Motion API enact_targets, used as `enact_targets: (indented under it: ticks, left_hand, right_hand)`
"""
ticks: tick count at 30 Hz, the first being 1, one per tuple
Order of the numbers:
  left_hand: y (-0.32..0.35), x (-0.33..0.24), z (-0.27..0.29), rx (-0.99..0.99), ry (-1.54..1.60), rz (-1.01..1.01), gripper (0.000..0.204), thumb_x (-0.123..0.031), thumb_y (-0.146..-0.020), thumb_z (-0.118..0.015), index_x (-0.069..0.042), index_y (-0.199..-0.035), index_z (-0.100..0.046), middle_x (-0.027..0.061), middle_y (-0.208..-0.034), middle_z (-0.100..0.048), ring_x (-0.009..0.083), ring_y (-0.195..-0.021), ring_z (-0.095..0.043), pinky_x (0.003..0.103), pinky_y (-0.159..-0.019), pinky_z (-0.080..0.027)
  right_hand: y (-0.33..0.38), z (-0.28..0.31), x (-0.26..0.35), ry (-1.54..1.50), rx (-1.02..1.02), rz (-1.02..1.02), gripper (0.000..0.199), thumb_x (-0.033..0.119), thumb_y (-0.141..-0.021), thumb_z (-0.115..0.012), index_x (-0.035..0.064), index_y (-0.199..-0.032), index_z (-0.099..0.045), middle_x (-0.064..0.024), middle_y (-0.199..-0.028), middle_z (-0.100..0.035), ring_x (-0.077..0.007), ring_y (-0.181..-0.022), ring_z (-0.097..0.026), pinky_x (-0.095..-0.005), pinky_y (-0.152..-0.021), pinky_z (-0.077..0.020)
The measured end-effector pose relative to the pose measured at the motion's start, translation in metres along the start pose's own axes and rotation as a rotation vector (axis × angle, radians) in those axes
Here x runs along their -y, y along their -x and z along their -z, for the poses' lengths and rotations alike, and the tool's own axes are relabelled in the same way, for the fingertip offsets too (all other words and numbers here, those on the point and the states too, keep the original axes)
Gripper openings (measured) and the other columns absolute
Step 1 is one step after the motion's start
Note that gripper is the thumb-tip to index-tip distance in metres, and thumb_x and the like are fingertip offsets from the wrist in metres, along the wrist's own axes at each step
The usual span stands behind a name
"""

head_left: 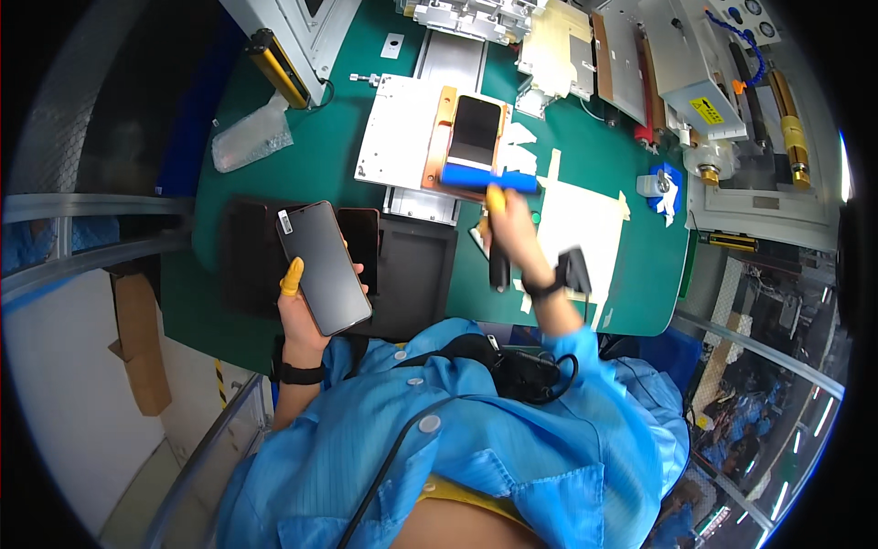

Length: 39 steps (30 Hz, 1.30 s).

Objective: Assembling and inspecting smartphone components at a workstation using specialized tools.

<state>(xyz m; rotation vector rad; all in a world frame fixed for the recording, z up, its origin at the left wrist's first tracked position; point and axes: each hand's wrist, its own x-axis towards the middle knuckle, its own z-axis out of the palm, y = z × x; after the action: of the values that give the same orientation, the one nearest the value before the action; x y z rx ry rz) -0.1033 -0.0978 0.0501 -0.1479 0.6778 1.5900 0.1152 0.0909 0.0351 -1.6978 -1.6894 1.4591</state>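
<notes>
My left hand [297, 316], a yellow finger cot on its thumb, is closed round a dark smartphone [325, 270] with a small white label near its top corner. My right hand [514, 240] grips a blue roller [489, 177] by its black handle; a yellow cot covers one finger. The roller lies across the near end of a copper-coloured fixture [441, 137], at the lower edge of a dark phone-sized panel [477, 126] set in it. Whether the roller touches the panel cannot be told. My right hand is slightly blurred.
A black tray [416, 274] with another phone [359, 240] in it lies beside my left hand. White sheet [585, 233] is taped down at the right. Bubble wrap [251, 139] sits far left. Metal machinery [476, 18] and a white sliding plate [389, 137] stand at the back.
</notes>
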Motion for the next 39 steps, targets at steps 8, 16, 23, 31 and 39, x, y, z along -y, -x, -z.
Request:
enact_targets:
  ticks: [8, 16, 23, 31, 39]
  left_hand:
    - [-0.019, 0.003, -0.016, 0.088, 0.037, 0.098, 0.065, -0.053, -0.085, -0.029, -0.003, -0.125, -0.036, 0.0152, -0.120, -0.045, 0.0374, -0.098, -0.050, 0.053, -0.074, -0.045]
    - [-0.028, 0.031, -0.047, 0.231, -0.038, 0.202, 0.072, -0.058, -0.084, -0.022, -0.001, -0.125, -0.035, 0.0177, -0.117, -0.046, 0.0368, -0.097, -0.052, 0.048, -0.075, -0.048]
    - [-0.026, 0.043, -0.054, 0.192, -0.053, 0.195, 0.070, -0.059, -0.084, -0.022, -0.006, -0.127, -0.034, 0.0183, -0.114, -0.048, 0.0394, -0.099, -0.051, 0.050, -0.076, -0.046]
    - [-0.026, 0.045, -0.055, 0.190, -0.051, 0.228, 0.066, -0.058, -0.084, -0.025, -0.006, -0.122, -0.038, 0.0145, -0.109, -0.051, 0.0340, -0.096, -0.054, 0.048, -0.074, -0.049]
    - [-0.016, 0.032, 0.002, 0.070, -0.157, 0.277, 0.049, -0.040, -0.090, -0.034, -0.004, -0.123, -0.038, 0.0076, -0.118, -0.048, 0.0193, -0.107, -0.049, 0.033, -0.090, -0.040]
  right_hand:
    - [0.018, 0.075, -0.109, -0.597, -0.414, -0.331, 0.024, 0.024, -0.089, -0.039, 0.0015, -0.083, -0.042, -0.0063, -0.055, -0.046, -0.0127, -0.039, -0.043, -0.0249, -0.036, -0.0383]
    - [-0.016, 0.111, -0.207, -0.336, -0.553, -0.280, 0.031, 0.032, -0.088, -0.041, 0.0062, -0.072, -0.044, -0.0048, -0.048, -0.044, -0.0139, -0.035, -0.043, -0.0273, -0.033, -0.0375]
    - [-0.012, 0.107, -0.236, -0.474, -0.699, -0.172, 0.025, 0.024, -0.089, -0.038, 0.0033, -0.075, -0.038, -0.0071, -0.053, -0.043, -0.0157, -0.040, -0.045, -0.0283, -0.037, -0.0405]
    - [0.022, 0.071, -0.264, -0.386, -0.603, -0.381, 0.029, 0.026, -0.087, -0.044, -0.0019, -0.094, -0.040, -0.0141, -0.073, -0.052, -0.0240, -0.054, -0.053, -0.0334, -0.050, -0.0450]
    - [0.076, -0.057, -0.138, 0.451, -0.271, 0.370, 0.034, 0.017, -0.078, -0.055, -0.0028, -0.106, -0.051, -0.0239, -0.095, -0.054, -0.0373, -0.090, -0.049, -0.0421, -0.078, -0.0386]
